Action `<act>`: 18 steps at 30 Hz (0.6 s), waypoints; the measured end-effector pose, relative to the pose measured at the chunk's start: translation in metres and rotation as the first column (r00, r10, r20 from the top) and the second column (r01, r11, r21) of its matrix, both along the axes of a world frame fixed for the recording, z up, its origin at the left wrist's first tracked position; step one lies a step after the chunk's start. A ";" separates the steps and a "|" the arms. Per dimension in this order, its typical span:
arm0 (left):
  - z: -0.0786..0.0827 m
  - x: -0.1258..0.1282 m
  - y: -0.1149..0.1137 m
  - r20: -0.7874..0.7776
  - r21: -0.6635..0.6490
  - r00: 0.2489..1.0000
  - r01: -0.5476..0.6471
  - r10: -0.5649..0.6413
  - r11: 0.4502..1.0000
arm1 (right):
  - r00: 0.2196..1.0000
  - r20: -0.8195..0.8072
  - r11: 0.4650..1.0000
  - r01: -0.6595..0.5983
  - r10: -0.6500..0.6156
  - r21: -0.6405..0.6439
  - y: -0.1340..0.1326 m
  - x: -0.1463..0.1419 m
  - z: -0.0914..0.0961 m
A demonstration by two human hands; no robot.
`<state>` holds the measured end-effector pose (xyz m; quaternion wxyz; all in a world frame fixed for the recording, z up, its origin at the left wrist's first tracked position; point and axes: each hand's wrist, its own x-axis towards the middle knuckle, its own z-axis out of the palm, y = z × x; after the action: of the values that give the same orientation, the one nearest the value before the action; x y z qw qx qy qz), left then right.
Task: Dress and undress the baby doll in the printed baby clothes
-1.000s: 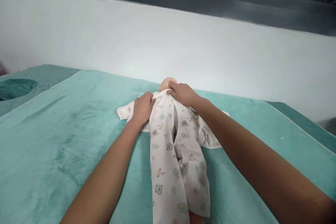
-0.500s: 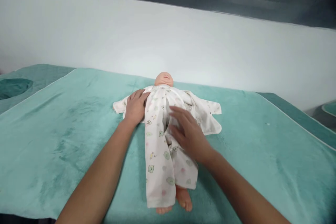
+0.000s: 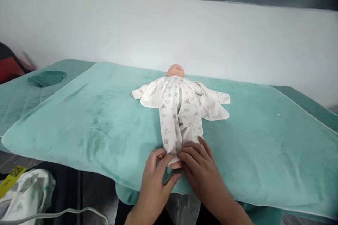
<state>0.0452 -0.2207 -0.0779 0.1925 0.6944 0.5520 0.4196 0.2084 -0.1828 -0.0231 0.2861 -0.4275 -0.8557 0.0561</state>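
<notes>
A baby doll (image 3: 175, 70) lies on its back, head toward the wall. It wears white baby trousers (image 3: 169, 119) printed with small animals, a slit showing down the front. A white baby jacket (image 3: 215, 107) is spread out on both sides under it. At the foot end, my left hand (image 3: 155, 179) has its fingers closed on the hem of the left-hand trouser leg, thumb lower and apart. My right hand (image 3: 200, 168) grips the same hem from the other side, fingers bent over the cloth. Doll toes (image 3: 175, 165) peep out between my hands; the other foot is hidden.
A green cloth (image 3: 111, 119) covers the table, its front edge hanging down close to me. At lower left are a white printed cloth bundle (image 3: 31, 193), a yellow tag (image 3: 12, 179) and a pale cable (image 3: 66, 211). A white wall (image 3: 169, 31) rises behind.
Both hands have moved from the doll's upper body and trouser front down to the trouser hem. The trouser front lies flatter, and my view has shifted back to show the table's front edge.
</notes>
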 end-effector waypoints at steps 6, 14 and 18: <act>-0.005 0.008 0.001 -0.019 0.125 0.993 -0.116 0.119 0.985 | 0.993 -0.118 1.000 -0.002 0.002 0.001 -0.010 -0.006 0.011; -0.002 -0.008 -0.006 -0.027 0.180 0.981 -0.182 0.190 0.967 | 0.994 -0.106 0.998 -0.030 0.036 0.060 -0.038 -0.002 -0.005; 0.006 0.001 -0.011 -0.040 0.206 0.985 -0.159 0.170 0.966 | 0.951 -0.233 0.973 0.222 -0.203 0.058 -0.035 0.025 -0.019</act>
<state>0.0458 -0.2320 -0.0717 0.0698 0.6737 0.5677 0.4680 0.2338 -0.2180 -0.0424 0.4033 -0.4955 -0.7684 0.0374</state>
